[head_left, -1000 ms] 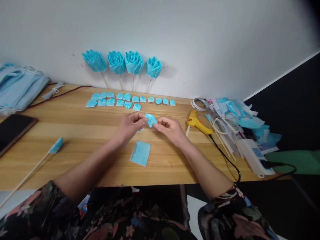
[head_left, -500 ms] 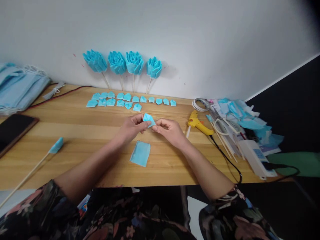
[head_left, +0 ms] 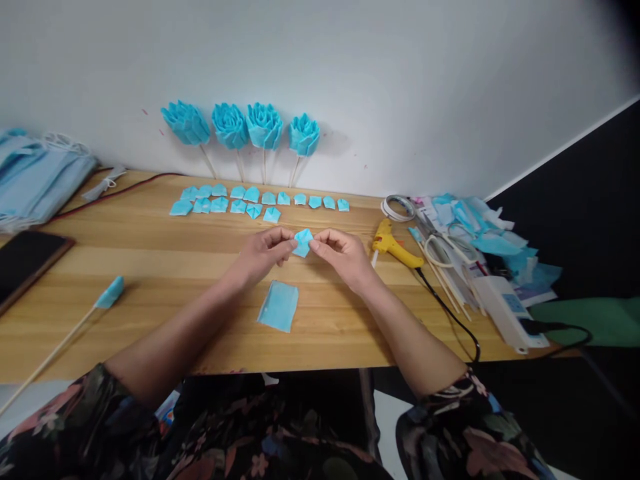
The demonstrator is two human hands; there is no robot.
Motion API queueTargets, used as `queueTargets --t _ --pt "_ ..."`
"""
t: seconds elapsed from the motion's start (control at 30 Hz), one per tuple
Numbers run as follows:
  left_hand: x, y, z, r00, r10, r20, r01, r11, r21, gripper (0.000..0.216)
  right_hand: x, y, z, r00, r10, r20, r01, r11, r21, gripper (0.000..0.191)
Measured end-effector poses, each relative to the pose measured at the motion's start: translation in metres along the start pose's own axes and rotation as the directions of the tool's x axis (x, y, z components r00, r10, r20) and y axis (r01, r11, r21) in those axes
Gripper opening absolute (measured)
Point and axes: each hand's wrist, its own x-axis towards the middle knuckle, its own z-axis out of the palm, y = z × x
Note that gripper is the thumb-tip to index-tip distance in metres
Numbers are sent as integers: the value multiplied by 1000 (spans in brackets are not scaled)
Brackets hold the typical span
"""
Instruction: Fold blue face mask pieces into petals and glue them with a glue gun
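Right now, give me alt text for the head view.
A person's left hand and right hand hold a folded blue piece over a wooden table. A blue square lies nearer the camera; beyond are two rows of folded pieces and four blue flowers on sticks by the wall, with a yellow glue gun to the right.

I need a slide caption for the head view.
Left fingers and right fingers hold a folded blue piece, with four blue flowers behind.
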Motion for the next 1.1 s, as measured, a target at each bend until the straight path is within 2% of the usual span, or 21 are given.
queueTargets --t 0.1,0.2,0.3,0.47,0.67,0.87,1.0,1.1 --pt "0 1 -1 999 -46 19 47 998 -37 29 0 0 1 999 29 -25 -27 997 68 25" --pt "1 -2 -2 997 -49 55 47 999 26 28 1 -1 2 998 54 -29 -50 991 124 27" --pt "0 -4 -2 999 -30 42 26 996 82 27 1 -2 3 999 54 2 -54 987 150 30" --pt "-1 -3 -1 999 -10 36 6 991 133 27 0 0 5 997 39 73 -49 990 134 30" --pt "-2 -2 1 997 37 62 -45 990 135 27 -2 6 8 998 -16 65 13 999 46 35" --pt "-2 -1 2 998 41 50 -47 990 133 25 -1 5 8 999 -35 25 34 998 57 41" --pt "-1 -3 3 998 23 58 -32 986 161 28 0 3 9 998 -13 62 4 990 139 33" --pt "-2 -5 5 997 14 70 -26 983 182 32 -1 0 10 997 25 78 -32 995 93 30"
